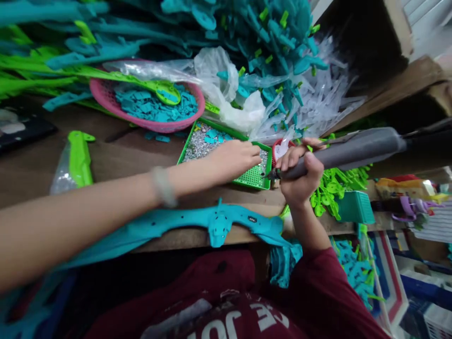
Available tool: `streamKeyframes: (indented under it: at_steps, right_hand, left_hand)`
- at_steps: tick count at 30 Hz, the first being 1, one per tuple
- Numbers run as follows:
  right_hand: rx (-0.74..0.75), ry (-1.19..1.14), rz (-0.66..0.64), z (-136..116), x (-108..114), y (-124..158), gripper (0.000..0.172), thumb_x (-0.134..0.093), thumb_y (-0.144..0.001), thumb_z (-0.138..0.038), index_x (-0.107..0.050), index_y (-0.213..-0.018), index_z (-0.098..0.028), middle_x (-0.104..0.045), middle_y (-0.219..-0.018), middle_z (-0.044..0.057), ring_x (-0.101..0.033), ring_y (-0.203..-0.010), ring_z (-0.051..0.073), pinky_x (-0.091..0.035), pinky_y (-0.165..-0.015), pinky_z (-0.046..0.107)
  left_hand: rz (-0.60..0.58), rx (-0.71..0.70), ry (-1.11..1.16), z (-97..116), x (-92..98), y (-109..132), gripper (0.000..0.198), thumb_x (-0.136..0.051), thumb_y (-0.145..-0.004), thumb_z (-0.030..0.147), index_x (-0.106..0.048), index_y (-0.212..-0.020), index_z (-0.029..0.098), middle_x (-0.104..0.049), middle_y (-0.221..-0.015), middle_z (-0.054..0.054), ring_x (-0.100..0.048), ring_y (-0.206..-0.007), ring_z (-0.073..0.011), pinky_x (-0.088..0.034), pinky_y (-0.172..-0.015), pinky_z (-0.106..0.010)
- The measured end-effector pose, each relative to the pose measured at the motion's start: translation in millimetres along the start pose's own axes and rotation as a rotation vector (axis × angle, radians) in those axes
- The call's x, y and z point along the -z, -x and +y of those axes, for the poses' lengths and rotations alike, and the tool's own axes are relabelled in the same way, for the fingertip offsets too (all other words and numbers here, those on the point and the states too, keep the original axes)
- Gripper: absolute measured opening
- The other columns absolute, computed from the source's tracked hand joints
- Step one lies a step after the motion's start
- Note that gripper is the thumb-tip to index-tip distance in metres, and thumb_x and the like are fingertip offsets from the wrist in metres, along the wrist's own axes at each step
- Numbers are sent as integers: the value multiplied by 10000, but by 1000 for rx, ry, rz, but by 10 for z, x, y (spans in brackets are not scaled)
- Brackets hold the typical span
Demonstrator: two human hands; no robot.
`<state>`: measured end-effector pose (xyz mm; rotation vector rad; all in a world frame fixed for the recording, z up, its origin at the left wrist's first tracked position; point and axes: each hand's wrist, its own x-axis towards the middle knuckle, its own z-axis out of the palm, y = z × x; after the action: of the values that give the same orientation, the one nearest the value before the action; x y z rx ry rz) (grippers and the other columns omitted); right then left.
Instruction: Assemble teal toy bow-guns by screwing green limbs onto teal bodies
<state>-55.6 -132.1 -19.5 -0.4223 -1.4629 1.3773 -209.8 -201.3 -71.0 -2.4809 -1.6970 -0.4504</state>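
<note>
My right hand [300, 176] is wrapped round a grey electric screwdriver [348, 150], whose dark tip points left over the end of a green tray [252, 184]. Above that tray is my left hand [236, 157], its fingers curled down and pressed together close to the screwdriver tip; whatever they hold is hidden. Small silvery screws [197, 147] and a few flat blue pieces [216, 136] lie in the tray. Along the table's near edge rests a long blue plastic part [190, 220] with a bracket-like middle, touched by neither hand.
A pink basket [148, 123] of blue pieces stands behind the tray. Blue plastic parts [268, 35] are heaped at the back, with clear plastic pieces [323, 92] beside them. Left lies a green part [79, 160]; right are green parts [326, 195] and a teal basket [356, 207].
</note>
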Motion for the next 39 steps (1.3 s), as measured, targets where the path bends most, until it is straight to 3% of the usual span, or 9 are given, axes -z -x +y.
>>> streamKeyframes:
  at_steps: [4, 8, 14, 18, 21, 27, 31, 34, 39]
  right_hand:
    - [53, 13, -19, 1, 254, 77, 193, -588, -791, -284, -569, -983, -267, -457, -537, -90, -446, -421, 107, -443, -450, 246]
    - [100, 111, -43, 89, 449, 105, 248, -634, -811, -324, -566, -1046, -285, -488, -540, -94, -484, -427, 122, -461, -458, 268]
    - [-80, 131, -68, 567, 317, -135, 374, -702, -821, -451, -526, -1100, -275, -520, -606, -88, -566, -514, 128, -507, -561, 300]
    - [-131, 21, -55, 759, 211, -182, 392, -745, -802, -416, -524, -1086, -258, -531, -602, -90, -564, -505, 120, -476, -531, 281]
    - [-210, -56, -159, 785, 216, -85, 379, -728, -826, -408, -507, -1096, -261, -532, -595, -93, -557, -504, 124, -484, -533, 287]
    - [-307, -61, -369, 824, 279, 199, 293, -672, -872, -424, -537, -1050, -234, -568, -656, -62, -565, -546, 121, -508, -575, 294]
    - [-304, -49, -368, 870, 296, 265, 291, -662, -877, -433, -532, -1048, -237, -548, -663, -66, -560, -561, 114, -508, -575, 281]
    - [-292, -58, -363, 917, 304, 273, 329, -667, -869, -442, -515, -1079, -240, -541, -658, -76, -547, -539, 108, -512, -555, 272]
    - [-257, -60, -387, 936, 295, 245, 354, -685, -857, -448, -503, -1077, -240, -552, -625, -84, -549, -514, 113, -513, -534, 274]
  left_hand:
    - [-125, -218, -60, -306, -422, -718, 169, -559, -935, 76, -717, -965, 129, -715, -1021, -91, -656, -898, -178, -456, -715, -283]
    - [-143, -216, -54, -408, -545, -743, 213, -500, -954, 74, -697, -1024, 114, -695, -991, -92, -626, -785, -147, -439, -675, -262]
    - [-182, 140, 58, -433, -151, -299, 297, -406, -944, 81, -648, -1111, 126, -620, -1045, -89, -572, -650, -130, -399, -579, -255]
    - [-35, 274, 402, -194, 181, 330, 270, -364, -1006, 222, -632, -997, 187, -639, -977, -59, -615, -721, -158, -484, -614, -257]
    - [119, 363, 625, 90, 307, 783, 239, -448, -1009, 343, -662, -938, 264, -703, -977, 6, -678, -851, -153, -560, -706, -215]
    - [210, 745, 861, 608, 139, 1283, 181, -653, -897, 501, -727, -970, 353, -681, -1211, 54, -734, -952, -157, -639, -742, -198]
    - [193, 928, 972, 738, -1, 1452, 242, -676, -882, 512, -698, -1031, 324, -757, -1048, 46, -760, -855, -159, -647, -753, -220]
    - [200, 891, 898, 714, 16, 1472, 227, -621, -925, 491, -707, -999, 294, -785, -877, 41, -758, -721, -157, -640, -673, -209]
    - [183, 628, 806, 606, 159, 1211, 221, -543, -986, 364, -726, -916, 260, -773, -813, 27, -711, -613, -122, -591, -568, -174]
